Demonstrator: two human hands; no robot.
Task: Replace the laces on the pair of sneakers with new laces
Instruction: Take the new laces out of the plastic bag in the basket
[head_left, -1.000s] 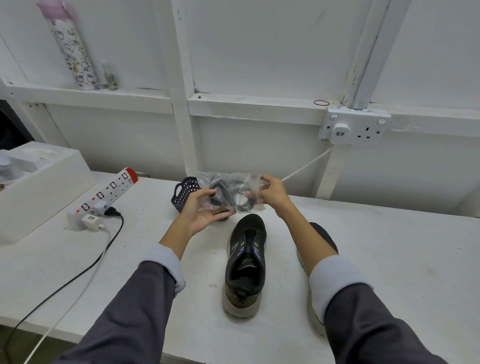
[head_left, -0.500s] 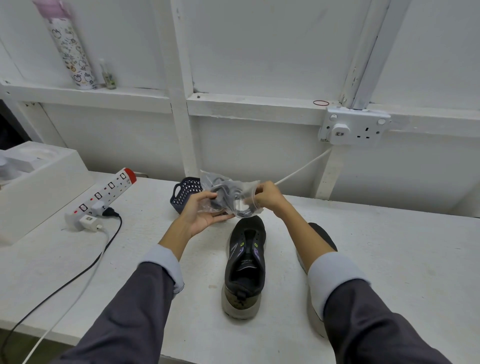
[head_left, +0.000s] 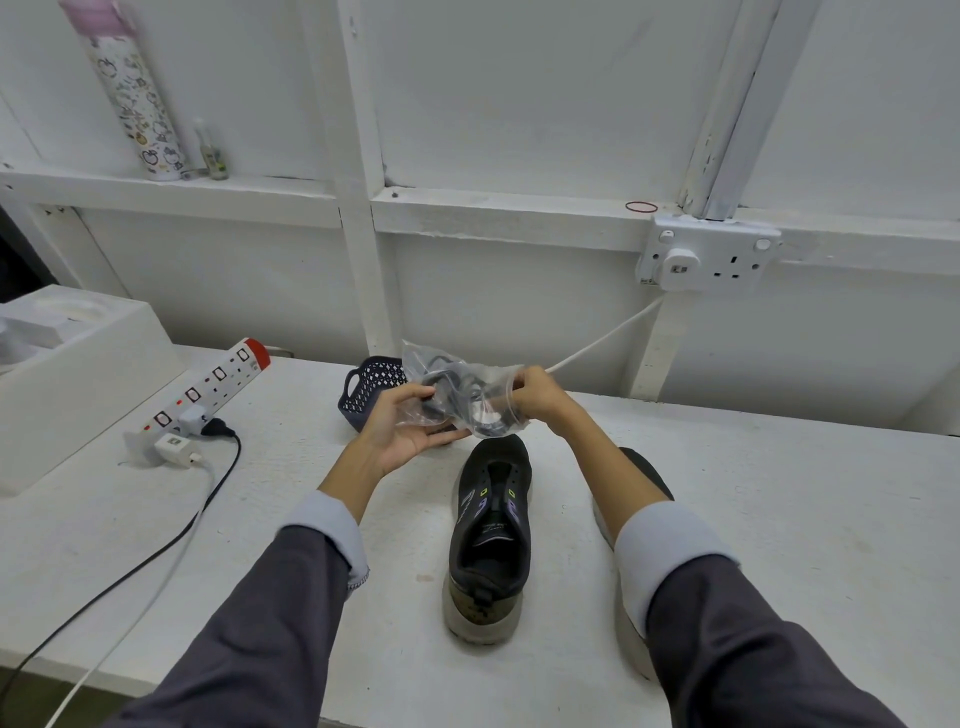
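Observation:
A clear plastic bag of dark laces (head_left: 460, 387) is held up above the white table (head_left: 779, 509). My left hand (head_left: 402, 426) cradles it from below, thumb on top. My right hand (head_left: 537, 395) pinches the bag's right edge. Below the bag a black sneaker (head_left: 491, 530) without laces stands on the table, toe pointing away from me. The second sneaker (head_left: 647, 475) lies mostly hidden under my right forearm.
A small dark perforated basket (head_left: 369, 387) sits behind the bag. At the left are a power strip (head_left: 208, 389) with plugs and trailing cables, and a white foam box (head_left: 67, 374). A wall socket (head_left: 709, 257) and white cable sit at the back right.
Both hands have drawn closer together and the bag has crumpled and tilted between them. The sneakers have not moved.

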